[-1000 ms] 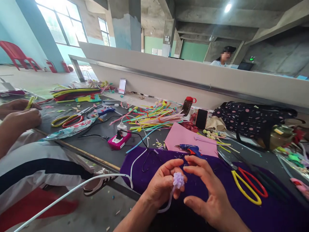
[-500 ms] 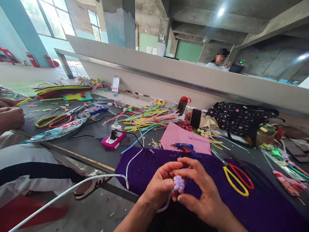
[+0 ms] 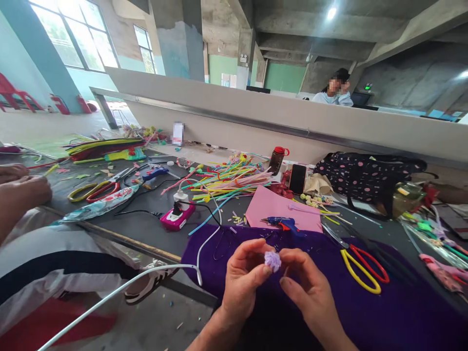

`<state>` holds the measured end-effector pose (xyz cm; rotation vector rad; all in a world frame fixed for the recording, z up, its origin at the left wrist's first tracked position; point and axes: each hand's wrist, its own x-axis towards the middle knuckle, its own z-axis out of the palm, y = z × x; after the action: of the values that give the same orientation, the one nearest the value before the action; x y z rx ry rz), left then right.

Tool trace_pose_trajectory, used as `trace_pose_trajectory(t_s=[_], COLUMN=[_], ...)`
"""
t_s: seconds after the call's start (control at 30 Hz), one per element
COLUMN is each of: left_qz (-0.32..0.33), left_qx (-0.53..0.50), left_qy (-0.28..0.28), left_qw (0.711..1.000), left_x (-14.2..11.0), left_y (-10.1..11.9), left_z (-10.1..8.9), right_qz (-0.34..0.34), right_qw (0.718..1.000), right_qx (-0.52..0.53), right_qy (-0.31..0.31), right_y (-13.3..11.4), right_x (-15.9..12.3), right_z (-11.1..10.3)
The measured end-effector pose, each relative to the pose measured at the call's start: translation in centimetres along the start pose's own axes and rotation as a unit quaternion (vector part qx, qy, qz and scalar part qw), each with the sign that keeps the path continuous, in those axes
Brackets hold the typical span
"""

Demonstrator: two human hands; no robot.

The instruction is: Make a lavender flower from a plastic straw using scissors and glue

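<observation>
A small lilac pipe-cleaner flower (image 3: pixel 272 261) sits between my two hands, low in the middle of the view. My left hand (image 3: pixel 242 282) pinches it from the left with thumb and fingers. My right hand (image 3: pixel 305 287) closes on it from the right with its fingertips. Both hands hover over a purple cloth (image 3: pixel 365 307) on the dark table (image 3: pixel 146 224). The flower's stem is hidden behind my left hand.
A blue glue gun (image 3: pixel 283 223) lies on pink paper (image 3: pixel 270 209). Yellow-and-red scissors (image 3: pixel 361 270) lie right of my hands. Coloured pipe cleaners (image 3: pixel 226 178), a pink power strip (image 3: pixel 177 217) with cables and a spotted bag (image 3: pixel 369 180) crowd the table. A co-worker's hands (image 3: pixel 22 187) work at left.
My right hand, open a second ago, has closed its fingertips onto the flower. The flower has been raised slightly, and its trailing stem no longer shows.
</observation>
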<state>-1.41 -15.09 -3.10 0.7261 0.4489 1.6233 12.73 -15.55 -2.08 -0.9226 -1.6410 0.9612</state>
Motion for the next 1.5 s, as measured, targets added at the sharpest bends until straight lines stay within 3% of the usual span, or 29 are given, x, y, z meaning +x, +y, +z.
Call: trace_pose_trajectory(t_s=[0.23, 0.37, 0.47, 0.57, 0.7, 0.8, 0.93, 1.07, 1.33, 1.5], left_qz=[0.027, 0.027, 0.031, 0.02, -0.081, -0.146, -0.17, -0.205, -0.092, -0.032], left_qx=[0.026, 0.034, 0.025, 0.048, 0.131, 0.167, 0.144, 0.118, 0.213, 0.266], left_qy=[0.087, 0.096, 0.064, 0.035, 0.017, -0.063, -0.17, -0.218, -0.18, -0.18], left_qw=[0.996, 0.994, 0.997, 0.998, 0.988, 0.973, 0.96, 0.947, 0.956, 0.947], left_x=[-0.1, -0.1, -0.1, -0.2, -0.3, -0.4, -0.9, -1.6, -1.9, -1.9], left_y=[-0.4, -0.8, -0.9, -0.6, -0.6, -1.3, -2.2, -3.1, -4.2, -4.2], left_z=[1.3, 1.4, 1.2, 0.6, 0.1, 0.4, 1.1, 1.7, 2.2, 1.9], right_qz=[-0.031, -0.054, 0.002, 0.07, 0.122, 0.145, 0.158, 0.156, 0.156, 0.136], right_qw=[0.999, 0.998, 0.999, 0.988, 0.96, 0.956, 0.958, 0.961, 0.96, 0.958], right_qx=[-0.002, 0.002, 0.044, 0.139, 0.252, 0.25, 0.228, 0.215, 0.228, 0.252], right_qy=[0.01, 0.014, 0.019, 0.011, -0.03, -0.047, -0.067, -0.072, -0.05, -0.017], right_y=[-0.1, -0.1, 0.1, 0.6, 1.8, 2.5, 3.2, 3.8, 5.4, 6.9], right_x=[1.0, 1.8, 2.0, 1.4, -0.5, -2.2, -3.6, -4.2, -4.7, -4.8], right_z=[2.2, 3.1, 2.2, -0.1, -3.0, -4.0, -4.4, -4.6, -4.3, -3.7])
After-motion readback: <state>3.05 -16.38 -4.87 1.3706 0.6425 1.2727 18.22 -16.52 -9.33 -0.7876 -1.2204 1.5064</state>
